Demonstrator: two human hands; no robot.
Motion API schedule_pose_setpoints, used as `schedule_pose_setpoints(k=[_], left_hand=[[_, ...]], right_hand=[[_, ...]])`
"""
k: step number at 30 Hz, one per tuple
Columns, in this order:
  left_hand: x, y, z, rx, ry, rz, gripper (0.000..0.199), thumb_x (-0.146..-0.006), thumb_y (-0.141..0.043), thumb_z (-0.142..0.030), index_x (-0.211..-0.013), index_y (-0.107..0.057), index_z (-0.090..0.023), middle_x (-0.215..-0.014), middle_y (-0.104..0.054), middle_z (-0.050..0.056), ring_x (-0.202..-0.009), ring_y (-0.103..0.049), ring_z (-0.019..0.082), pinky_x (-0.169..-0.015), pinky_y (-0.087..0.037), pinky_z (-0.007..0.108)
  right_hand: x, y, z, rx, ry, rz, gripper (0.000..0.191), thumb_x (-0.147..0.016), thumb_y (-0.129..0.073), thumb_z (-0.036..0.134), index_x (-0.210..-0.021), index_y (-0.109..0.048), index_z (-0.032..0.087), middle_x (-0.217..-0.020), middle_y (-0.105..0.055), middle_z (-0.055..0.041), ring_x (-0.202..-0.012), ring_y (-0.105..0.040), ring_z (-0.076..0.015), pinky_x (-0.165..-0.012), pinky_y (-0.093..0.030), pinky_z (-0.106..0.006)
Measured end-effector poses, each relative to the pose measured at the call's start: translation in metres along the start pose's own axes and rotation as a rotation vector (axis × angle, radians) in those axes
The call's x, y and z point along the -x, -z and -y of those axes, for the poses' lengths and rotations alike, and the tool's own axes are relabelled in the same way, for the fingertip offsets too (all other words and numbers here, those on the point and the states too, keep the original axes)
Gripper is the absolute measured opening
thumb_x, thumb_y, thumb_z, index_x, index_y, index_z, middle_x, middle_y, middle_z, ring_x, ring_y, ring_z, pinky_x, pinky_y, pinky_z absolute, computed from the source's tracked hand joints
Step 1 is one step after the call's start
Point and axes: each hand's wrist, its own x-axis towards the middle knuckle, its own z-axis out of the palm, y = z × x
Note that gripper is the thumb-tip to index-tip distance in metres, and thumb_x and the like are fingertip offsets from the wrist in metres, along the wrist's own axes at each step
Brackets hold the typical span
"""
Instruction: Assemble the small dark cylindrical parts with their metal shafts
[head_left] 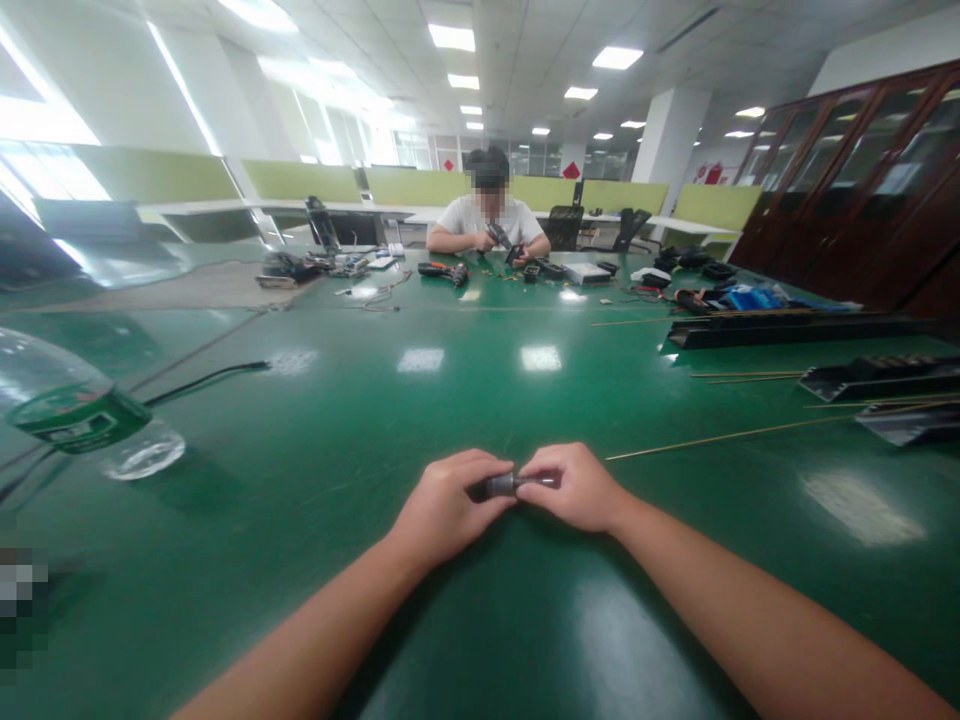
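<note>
My left hand (pixel 444 505) is closed around a short grey metal cylinder (pixel 500 485), gripped between thumb and fingers. My right hand (pixel 579 488) pinches a thin metal shaft (pixel 548 481) that meets the cylinder's right end. Both pieces lie in one line, roughly level, just above or on the green tabletop (pixel 375 420). Whether they are one part or two I cannot tell, and the fingers cover much of them. A thin brass-coloured rod (pixel 720 439) lies on the table to the right of my right hand.
At the left stands a clear plastic bottle (pixel 90 415) with a black cable (pixel 206 380) beside it. Black metal channels (pixel 795 329) and thin rods lie at the right. Across the table a person (pixel 487 220) handles a power tool, near an orange-black drill (pixel 444 272) and scattered parts.
</note>
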Motion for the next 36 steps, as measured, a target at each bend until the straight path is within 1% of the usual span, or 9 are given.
schedule_pose_setpoints(k=[23, 31, 36], left_hand=[[0.002, 0.002, 0.008, 0.0, 0.037, -0.005, 0.023, -0.077, -0.075, -0.024, -0.101, -0.073, -0.023, -0.099, -0.073, 0.002, -0.09, -0.068, 0.017, -0.085, -0.054, 0.028], [0.001, 0.003, 0.008, -0.022, 0.047, -0.001, 0.024, -0.077, -0.075, -0.025, -0.101, -0.073, -0.024, -0.1, -0.073, 0.002, -0.09, -0.068, 0.016, -0.085, -0.054, 0.028], [0.002, 0.005, 0.011, -0.029, 0.056, -0.018, 0.024, -0.077, -0.075, -0.027, -0.102, -0.073, -0.024, -0.1, -0.073, 0.002, -0.091, -0.068, 0.016, -0.086, -0.053, 0.028]], right_hand=[[0.0, 0.002, 0.0, 0.003, -0.006, -0.012, 0.01, -0.079, -0.07, 0.024, -0.084, -0.077, 0.018, -0.08, -0.073, -0.0042, -0.072, -0.064, -0.0165, -0.067, -0.046, -0.026], [0.0, 0.0, -0.003, 0.009, -0.008, -0.033, 0.011, -0.079, -0.071, 0.024, -0.083, -0.077, 0.017, -0.077, -0.073, -0.0042, -0.069, -0.062, -0.0158, -0.065, -0.044, -0.026], [0.0, 0.0, -0.002, 0.001, -0.026, -0.051, 0.012, -0.079, -0.07, 0.025, -0.084, -0.077, 0.016, -0.073, -0.071, -0.0035, -0.064, -0.059, -0.0143, -0.06, -0.042, -0.025]])
